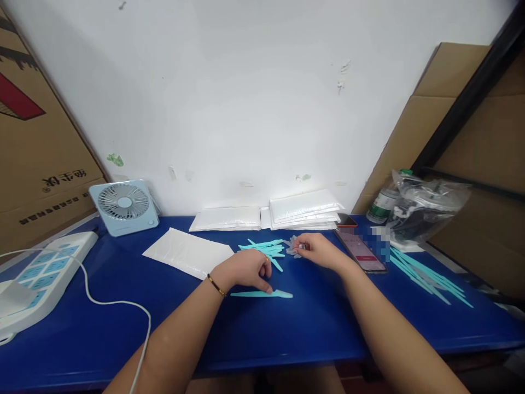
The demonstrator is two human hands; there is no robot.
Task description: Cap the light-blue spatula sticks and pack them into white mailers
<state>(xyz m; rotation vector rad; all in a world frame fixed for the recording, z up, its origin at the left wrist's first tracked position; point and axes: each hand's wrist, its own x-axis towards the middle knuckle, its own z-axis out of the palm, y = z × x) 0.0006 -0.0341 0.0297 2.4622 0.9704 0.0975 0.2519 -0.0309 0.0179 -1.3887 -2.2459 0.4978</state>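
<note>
My left hand (250,269) is curled, its thumb on a slim teal eyebrow razor (283,294) lying crosswise on the blue table (311,334). Just beyond that hand, a loose pile of similar teal razors (268,249) lies with its sticks crossing. My right hand (315,250) pinches at a heap of small translucent plastic caps (292,246), right of the pile. Its fingertips are closed, and a pale bit shows between them; which piece it is cannot be made out clearly.
Left of the pile lies a white envelope (184,251); stacked white packets (303,210) line the wall. A phone (363,251), several teal sticks (430,276), a bottle (383,205) and a clear bag (426,202) sit right. Left are a fan (125,208), power strip (45,279) and cable (118,302).
</note>
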